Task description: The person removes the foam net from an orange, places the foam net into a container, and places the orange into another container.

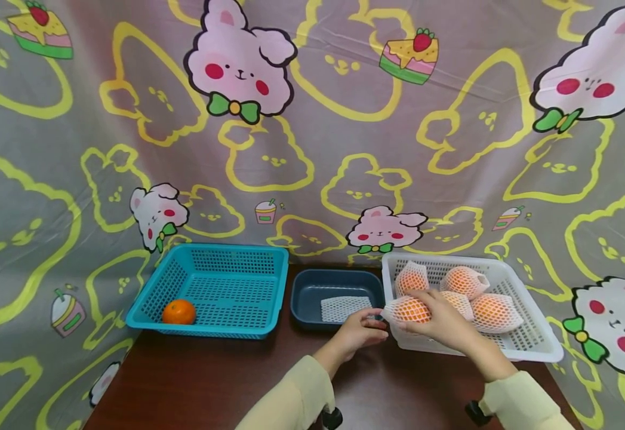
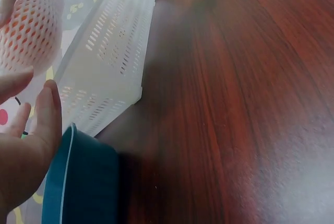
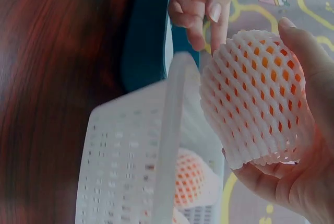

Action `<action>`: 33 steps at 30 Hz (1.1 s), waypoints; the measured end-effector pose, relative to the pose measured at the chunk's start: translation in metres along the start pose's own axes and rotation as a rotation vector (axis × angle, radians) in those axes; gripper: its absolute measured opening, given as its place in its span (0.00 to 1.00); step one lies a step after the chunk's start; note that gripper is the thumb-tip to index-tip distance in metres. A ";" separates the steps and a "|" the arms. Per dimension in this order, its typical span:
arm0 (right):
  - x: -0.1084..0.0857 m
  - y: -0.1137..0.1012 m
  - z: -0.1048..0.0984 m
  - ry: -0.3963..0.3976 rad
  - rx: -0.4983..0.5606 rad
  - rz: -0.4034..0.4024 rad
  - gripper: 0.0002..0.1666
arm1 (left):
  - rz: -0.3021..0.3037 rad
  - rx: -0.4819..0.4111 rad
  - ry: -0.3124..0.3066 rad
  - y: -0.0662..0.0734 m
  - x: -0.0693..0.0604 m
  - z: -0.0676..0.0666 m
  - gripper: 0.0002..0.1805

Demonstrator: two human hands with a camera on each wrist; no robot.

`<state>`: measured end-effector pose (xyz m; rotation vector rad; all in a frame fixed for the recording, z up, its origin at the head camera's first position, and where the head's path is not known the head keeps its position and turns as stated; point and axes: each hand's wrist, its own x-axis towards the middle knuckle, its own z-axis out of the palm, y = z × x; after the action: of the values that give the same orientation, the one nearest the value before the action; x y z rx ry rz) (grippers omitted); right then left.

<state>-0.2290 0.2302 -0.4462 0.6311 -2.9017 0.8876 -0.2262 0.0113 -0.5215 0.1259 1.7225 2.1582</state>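
Note:
My right hand (image 1: 438,319) grips an orange in a white foam net (image 1: 410,310) above the near left corner of the white basket (image 1: 538,352). In the right wrist view, thumb and fingers wrap the netted orange (image 3: 261,98) from opposite sides. My left hand (image 1: 359,331) is beside the net's left end, its fingers loosely bent and parted. In the left wrist view its fingertips (image 2: 49,96) come close to the net; whether they touch it I cannot tell. Several more netted oranges (image 1: 465,282) lie in the white basket.
A blue-green basket (image 1: 237,298) on the left holds one bare orange (image 1: 179,312). Between the baskets stands a dark blue tray (image 1: 307,286) with an emptied foam net (image 1: 344,307) in it. A patterned cloth (image 1: 291,149) hangs behind the brown table (image 1: 210,382).

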 end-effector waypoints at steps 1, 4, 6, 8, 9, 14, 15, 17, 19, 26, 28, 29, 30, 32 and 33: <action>0.000 -0.002 0.002 0.004 0.006 -0.009 0.47 | 0.005 0.004 -0.014 -0.001 -0.002 -0.002 0.28; 0.002 -0.005 0.009 0.018 0.017 -0.042 0.45 | 0.002 -0.022 -0.038 -0.003 -0.006 -0.008 0.27; 0.002 -0.006 0.013 0.025 0.016 -0.055 0.45 | 0.005 -0.032 -0.053 -0.005 -0.008 -0.011 0.26; 0.003 -0.008 0.017 0.032 0.023 -0.068 0.45 | 0.005 -0.051 -0.060 -0.005 -0.011 -0.015 0.26; 0.002 -0.009 0.018 0.034 0.022 -0.070 0.44 | 0.008 -0.058 -0.064 -0.005 -0.012 -0.016 0.27; 0.002 -0.015 0.027 0.016 0.049 -0.055 0.44 | 0.010 -0.088 -0.058 -0.006 -0.020 -0.024 0.28; 0.001 -0.016 0.028 0.004 0.055 -0.050 0.44 | 0.010 -0.088 -0.055 -0.007 -0.022 -0.026 0.29; 0.001 -0.018 0.033 -0.019 0.073 -0.049 0.44 | 0.006 -0.095 -0.056 -0.009 -0.025 -0.029 0.28; 0.000 -0.019 0.038 -0.031 0.083 -0.044 0.44 | -0.006 -0.102 -0.064 -0.012 -0.029 -0.032 0.27; -0.004 -0.024 0.053 -0.077 0.154 -0.065 0.42 | -0.066 -0.099 -0.093 -0.029 -0.041 -0.042 0.28; -0.005 -0.025 0.058 -0.089 0.159 -0.085 0.42 | -0.075 -0.100 -0.089 -0.034 -0.044 -0.045 0.30; -0.006 -0.026 0.060 -0.092 0.155 -0.098 0.42 | -0.078 -0.101 -0.086 -0.035 -0.046 -0.047 0.31; -0.006 -0.026 0.063 -0.094 0.158 -0.108 0.42 | -0.078 -0.099 -0.084 -0.037 -0.048 -0.048 0.32; -0.007 -0.026 0.070 -0.091 0.169 -0.132 0.42 | -0.074 -0.096 -0.077 -0.041 -0.051 -0.051 0.33; -0.008 -0.026 0.074 -0.089 0.179 -0.139 0.42 | -0.071 -0.096 -0.073 -0.042 -0.052 -0.052 0.34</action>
<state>-0.2059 0.1734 -0.4957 0.8950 -2.8322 1.1357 -0.1837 -0.0471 -0.5665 0.1144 1.5572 2.1526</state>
